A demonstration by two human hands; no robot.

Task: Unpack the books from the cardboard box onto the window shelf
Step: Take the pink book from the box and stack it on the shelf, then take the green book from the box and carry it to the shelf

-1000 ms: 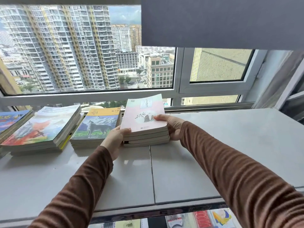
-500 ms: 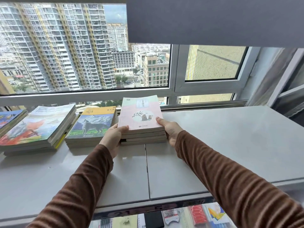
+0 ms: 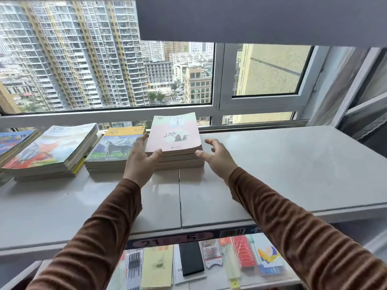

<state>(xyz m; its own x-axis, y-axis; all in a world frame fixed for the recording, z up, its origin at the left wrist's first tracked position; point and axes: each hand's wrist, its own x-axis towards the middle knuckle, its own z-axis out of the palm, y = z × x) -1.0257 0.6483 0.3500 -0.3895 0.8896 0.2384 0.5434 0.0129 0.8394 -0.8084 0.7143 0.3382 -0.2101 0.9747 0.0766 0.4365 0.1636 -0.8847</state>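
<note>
On shelf point(image 3: 272, 174), by the window: pink stack point(image 3: 174, 141) sits flat, approx 4 books high, squared up, just beside wolf stack point(image 3: 114, 150) on its left. Further left: fox stack point(image 3: 50, 151), then blue stack point(image 3: 12, 141), cut off by frame edge.

L hand point(image 3: 140, 162): fingers spread, thumb touching near-left corner of pink stack, not gripping. R hand point(image 3: 216, 156): fingers splayed and bent, holding nothing, just beside the stack's right edge, apart from it.

Progress (judgement): 4 stacks placed; this placement looks finished, hands at release. Right half of shelf bare, so room for more.

Left to do: can't tell. Box not in view, no count of books remaining. Below the shelf edge only stationery packs point(image 3: 240, 258) and a dark phone-like slab point(image 3: 191, 259) show, no books. Likely next: reach back to box for another batch.
</note>
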